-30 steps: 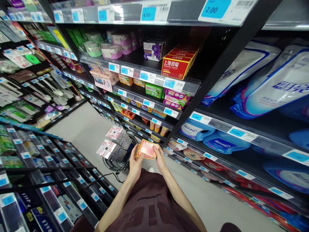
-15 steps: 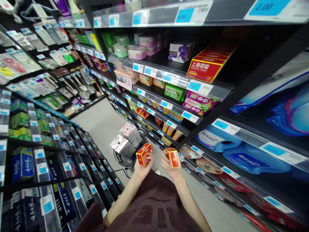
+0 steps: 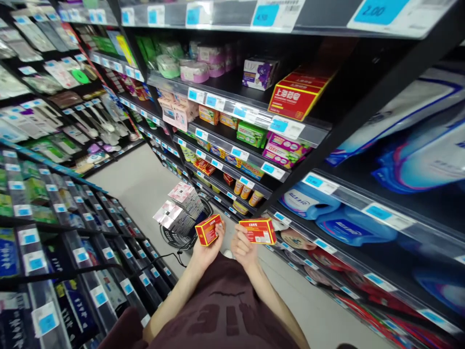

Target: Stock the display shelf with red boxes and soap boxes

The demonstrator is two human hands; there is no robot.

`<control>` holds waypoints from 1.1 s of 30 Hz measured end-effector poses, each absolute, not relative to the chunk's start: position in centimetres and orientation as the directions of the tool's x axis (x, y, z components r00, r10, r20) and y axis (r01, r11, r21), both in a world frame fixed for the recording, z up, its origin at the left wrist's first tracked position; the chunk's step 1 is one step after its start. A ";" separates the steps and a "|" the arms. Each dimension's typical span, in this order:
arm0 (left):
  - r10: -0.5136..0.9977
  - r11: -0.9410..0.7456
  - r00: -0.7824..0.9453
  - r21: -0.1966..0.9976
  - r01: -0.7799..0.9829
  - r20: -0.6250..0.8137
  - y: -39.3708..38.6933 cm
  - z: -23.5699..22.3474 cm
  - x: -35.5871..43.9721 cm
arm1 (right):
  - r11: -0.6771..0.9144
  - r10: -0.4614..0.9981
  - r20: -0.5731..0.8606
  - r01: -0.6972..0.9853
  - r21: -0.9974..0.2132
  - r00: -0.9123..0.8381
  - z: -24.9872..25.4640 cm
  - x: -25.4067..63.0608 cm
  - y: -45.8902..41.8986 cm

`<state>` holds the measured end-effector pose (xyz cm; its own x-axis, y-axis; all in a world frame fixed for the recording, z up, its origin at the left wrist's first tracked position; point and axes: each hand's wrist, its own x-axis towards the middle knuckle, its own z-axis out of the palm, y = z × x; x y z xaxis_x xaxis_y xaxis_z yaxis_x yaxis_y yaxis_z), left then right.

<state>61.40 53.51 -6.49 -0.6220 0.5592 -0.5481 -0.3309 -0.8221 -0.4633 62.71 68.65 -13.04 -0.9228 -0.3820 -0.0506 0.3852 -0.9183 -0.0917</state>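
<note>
While the left hand (image 3: 209, 250) pinches the left red box (image 3: 206, 230), the right hand (image 3: 244, 248) pinches the right red box (image 3: 260, 231) by one end, both in front of the shirt (image 3: 232, 278). A snug, gentle pinch near the edges should keep both safe.

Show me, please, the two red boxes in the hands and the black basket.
Left red box (image 3: 209, 230), head view: red side.
Right red box (image 3: 259, 227), head view: printed side.
Black basket (image 3: 173, 239), head view: perforated side wall.
</note>
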 end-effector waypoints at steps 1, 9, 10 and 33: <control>0.556 -0.825 -0.617 -0.458 -0.331 -0.557 53.6 -6.7 61.4 | -0.934 -0.350 -0.038 0.352 -0.058 -0.936 -13.3 62.9 68.4; 0.539 -0.840 -0.611 -0.423 -0.340 -0.579 54.0 -6.6 61.3 | -0.957 -0.285 0.015 0.285 0.051 -0.958 -13.2 63.1 68.2; 0.535 -0.844 -0.613 -0.410 -0.347 -0.581 54.0 -6.6 61.3 | -0.953 -0.294 -0.005 0.293 0.072 -0.956 -13.1 63.1 68.3; 0.440 -0.891 -0.654 -0.206 -0.405 -0.615 54.5 -7.4 60.4 | -0.914 -0.395 -0.066 0.399 -0.067 -0.916 -11.7 62.1 69.0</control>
<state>60.43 54.45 -7.42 -0.6542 0.4401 -0.6151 -0.4051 -0.8907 -0.2064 62.08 69.04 -11.66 -0.9162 -0.3951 -0.0662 0.3992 -0.9144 -0.0669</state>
